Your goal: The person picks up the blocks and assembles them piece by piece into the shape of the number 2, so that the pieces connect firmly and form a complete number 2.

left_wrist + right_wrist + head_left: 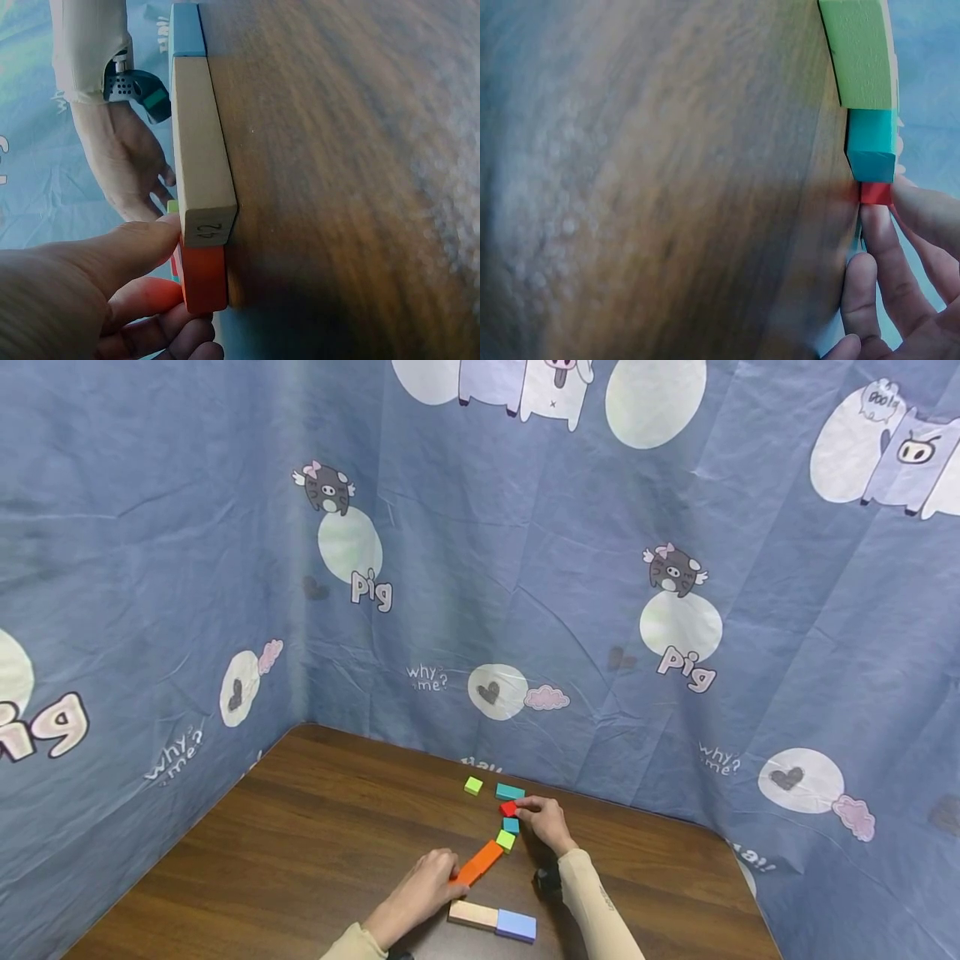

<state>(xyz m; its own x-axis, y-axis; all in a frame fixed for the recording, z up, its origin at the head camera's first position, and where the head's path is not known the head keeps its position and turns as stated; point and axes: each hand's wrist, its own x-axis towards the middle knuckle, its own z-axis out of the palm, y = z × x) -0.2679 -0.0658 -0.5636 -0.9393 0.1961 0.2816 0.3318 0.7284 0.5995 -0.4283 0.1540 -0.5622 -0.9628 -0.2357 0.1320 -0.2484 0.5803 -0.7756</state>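
My right hand (547, 823) pinches a small red cube (509, 808) between thumb and finger; the right wrist view shows its red face (876, 193) by the fingertips. Below it in the head view come a teal cube (511, 826), a lime green cube (506, 841) and a long orange block (482, 862), in a slanting line. My left hand (423, 887) holds the orange block's near end, its thumb beside the end of a plain wooden block (201, 142). A blue block (516, 926) continues from that wooden one.
Beyond the red cube lies a teal block (510, 791), with another lime green cube (473, 786) to its left. All rest on a brown wooden table (300, 835). Blue patterned cloth (525, 568) hangs along the table's back and left edges.
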